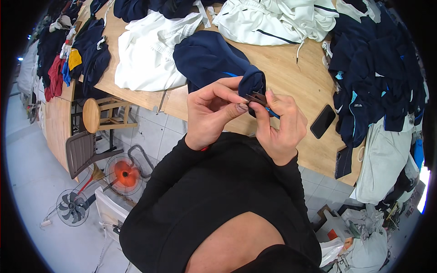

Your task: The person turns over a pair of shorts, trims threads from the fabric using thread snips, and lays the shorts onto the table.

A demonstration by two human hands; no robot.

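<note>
A navy blue garment [207, 54] with a bright blue stripe lies bunched on the wooden table, its near end raised toward me. My left hand [210, 113] pinches the edge of that end between thumb and fingers. In my right hand [283, 123] is a small pair of thread snips [257, 97] with dark blades and a blue part showing at the grip. The blades point left, close against the fabric and my left fingertips. Exactly what lies between the blades is too small to make out.
White garments [150, 54] lie beyond the navy one. Dark clothes [373, 77] are heaped at the right, near a black phone [323, 121]. Left of the wooden table [291, 73] stand a stool [92, 115], a brown chair [81, 152] and two fans, one orange [125, 174].
</note>
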